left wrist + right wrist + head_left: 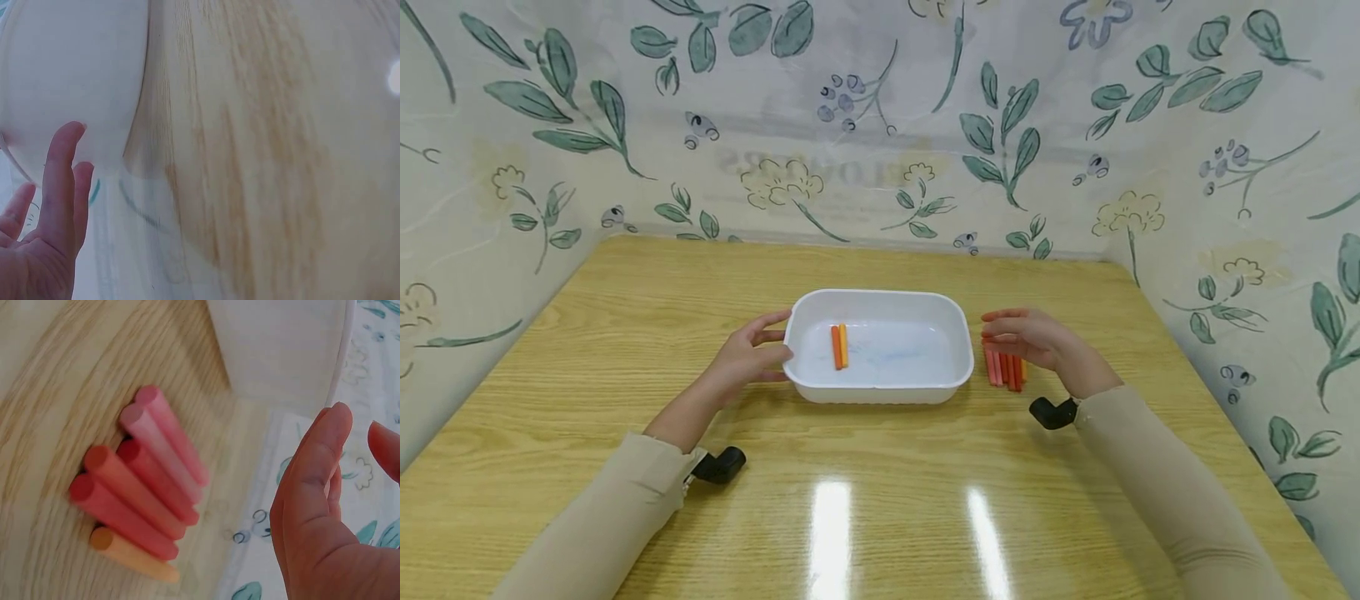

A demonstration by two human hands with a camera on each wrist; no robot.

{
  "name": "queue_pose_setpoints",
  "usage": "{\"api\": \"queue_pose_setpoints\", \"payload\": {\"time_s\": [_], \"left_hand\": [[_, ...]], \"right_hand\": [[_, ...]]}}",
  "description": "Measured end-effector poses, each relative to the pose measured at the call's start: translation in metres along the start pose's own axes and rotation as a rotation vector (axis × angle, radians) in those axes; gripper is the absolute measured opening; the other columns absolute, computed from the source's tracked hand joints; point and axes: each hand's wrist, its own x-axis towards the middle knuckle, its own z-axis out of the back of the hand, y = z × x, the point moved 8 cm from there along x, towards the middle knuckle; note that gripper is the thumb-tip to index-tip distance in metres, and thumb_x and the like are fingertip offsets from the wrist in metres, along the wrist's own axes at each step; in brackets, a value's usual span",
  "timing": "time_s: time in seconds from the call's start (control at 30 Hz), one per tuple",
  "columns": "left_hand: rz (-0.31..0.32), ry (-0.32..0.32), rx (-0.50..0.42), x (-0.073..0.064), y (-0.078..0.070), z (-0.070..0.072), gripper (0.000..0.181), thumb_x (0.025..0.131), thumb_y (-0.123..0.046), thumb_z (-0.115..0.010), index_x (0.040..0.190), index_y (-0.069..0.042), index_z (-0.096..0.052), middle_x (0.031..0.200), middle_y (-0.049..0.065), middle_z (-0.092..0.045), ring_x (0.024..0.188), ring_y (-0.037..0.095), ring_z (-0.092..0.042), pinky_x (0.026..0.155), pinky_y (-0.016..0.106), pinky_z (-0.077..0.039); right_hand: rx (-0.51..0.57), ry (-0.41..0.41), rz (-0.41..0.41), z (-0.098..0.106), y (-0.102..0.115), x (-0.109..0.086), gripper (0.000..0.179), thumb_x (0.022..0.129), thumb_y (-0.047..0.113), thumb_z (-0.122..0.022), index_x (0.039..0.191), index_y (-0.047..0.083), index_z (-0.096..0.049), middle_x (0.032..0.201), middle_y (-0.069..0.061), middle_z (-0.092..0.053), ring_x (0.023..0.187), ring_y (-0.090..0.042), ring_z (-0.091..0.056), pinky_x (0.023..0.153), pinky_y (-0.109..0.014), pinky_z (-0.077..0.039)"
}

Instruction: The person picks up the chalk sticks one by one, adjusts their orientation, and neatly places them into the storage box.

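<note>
A white plastic tray point(880, 395) stands on the wooden table, with an orange crayon-like stick point(837, 348) and a yellow-orange stick point(843, 345) side by side toward its left end. My left hand point(752, 357) is at the tray's left end, its fairly straight fingers point(57, 181) spread against the outer wall. To the right of the tray, a row of several pink, red, orange and yellow sticks point(140, 494) lies on the table. Over their far ends hovers my right hand point(1033, 337), thumb apart from the fingers and nothing between them.
The wooden table point(700, 275) carries bright light reflections near its front. A white sheet point(880, 125) printed with leaves and flowers hangs behind it and along both sides. Black wrist-camera mounts point(718, 465) jut from both sleeves.
</note>
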Motion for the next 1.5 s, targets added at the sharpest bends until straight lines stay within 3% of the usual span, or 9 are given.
{"api": "queue_pose_setpoints", "payload": {"time_s": [0.4,0.63,0.8,1.03,1.3,1.5], "left_hand": [[0.017,-0.01,0.005,0.0,0.002,0.0,0.068,0.086,-0.002,-0.056,0.147,-0.009,-0.026,0.139,0.027,-0.033,0.113,0.044,-0.047,0.076,0.043,-0.055],[0.021,-0.014,0.009,0.0,0.002,0.001,0.068,0.086,-0.002,-0.056,0.147,-0.009,-0.026,0.139,0.027,-0.033,0.114,0.045,-0.047,0.077,0.043,-0.055],[0.022,-0.014,0.007,0.0,0.002,0.001,0.068,0.086,-0.003,-0.056,0.147,-0.01,-0.026,0.139,0.027,-0.033,0.115,0.045,-0.046,0.077,0.043,-0.055],[0.02,-0.011,0.0,-0.001,0.0,0.001,0.068,0.086,-0.003,-0.056,0.147,-0.01,-0.026,0.139,0.026,-0.033,0.114,0.045,-0.046,0.078,0.043,-0.054],[0.017,-0.009,-0.005,-0.001,0.0,0.0,0.068,0.087,-0.002,-0.056,0.147,-0.009,-0.026,0.139,0.027,-0.033,0.113,0.044,-0.047,0.078,0.043,-0.054],[0.013,-0.008,-0.007,-0.002,0.0,0.0,0.068,0.086,-0.002,-0.055,0.147,-0.009,-0.026,0.139,0.027,-0.033,0.114,0.044,-0.047,0.078,0.043,-0.054]], "right_hand": [[0.008,-0.074,-0.023,0.03,-0.017,-0.009,0.059,0.094,0.006,-0.05,0.143,-0.008,-0.022,0.141,-0.026,-0.028,0.086,-0.013,-0.06,0.088,-0.027,-0.05],[-0.053,-0.15,-0.079,0.047,-0.029,-0.012,0.058,0.093,0.01,-0.053,0.143,-0.005,-0.026,0.115,-0.012,-0.051,0.085,-0.013,-0.057,0.084,-0.028,-0.052],[-0.061,-0.194,-0.111,0.057,-0.038,-0.013,0.059,0.092,0.01,-0.054,0.143,-0.005,-0.027,0.108,-0.007,-0.051,0.083,-0.013,-0.057,0.081,-0.027,-0.053],[-0.095,-0.159,-0.094,0.06,-0.045,-0.01,0.065,0.091,0.004,-0.055,0.145,-0.004,-0.02,0.107,-0.011,-0.048,0.08,-0.015,-0.058,0.082,-0.032,-0.054],[-0.174,-0.077,-0.064,0.061,-0.046,-0.006,0.066,0.088,-0.005,-0.056,0.144,-0.005,-0.021,0.085,-0.006,-0.063,0.076,-0.015,-0.063,0.076,-0.032,-0.056],[-0.239,-0.09,-0.056,0.059,-0.046,-0.005,0.065,0.085,-0.005,-0.061,0.141,-0.004,-0.027,0.095,-0.011,-0.054,0.075,-0.014,-0.062,0.075,-0.03,-0.056]]}}
